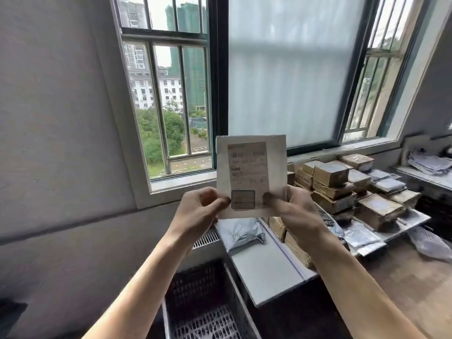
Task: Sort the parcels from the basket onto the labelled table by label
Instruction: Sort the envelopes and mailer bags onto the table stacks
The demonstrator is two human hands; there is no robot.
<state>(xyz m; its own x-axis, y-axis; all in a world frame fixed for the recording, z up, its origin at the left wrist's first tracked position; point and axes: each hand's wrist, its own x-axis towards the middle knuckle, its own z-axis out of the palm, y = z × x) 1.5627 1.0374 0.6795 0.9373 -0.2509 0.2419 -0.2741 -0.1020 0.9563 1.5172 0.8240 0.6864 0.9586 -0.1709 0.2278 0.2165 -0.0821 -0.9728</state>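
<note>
Flat white parcel is being held upright, label facing the camera. Brown parcels are sitting stacked on the table.

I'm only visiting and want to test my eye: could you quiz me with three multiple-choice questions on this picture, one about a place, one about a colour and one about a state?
1. Where is the parcel?
A. lying on the floor
B. held up before the window
C. on a chair

2. What colour is the basket?
A. black
B. red
C. yellow

3. How do the left hand and right hand meet the parcel?
A. both lie flat beneath it
B. neither touches it
C. both pinch its lower edge

Answers: 1 B, the parcel is raised in front of the panes. 2 A, the basket's lattice walls are black. 3 C, a thumb presses on each lower corner.
</note>
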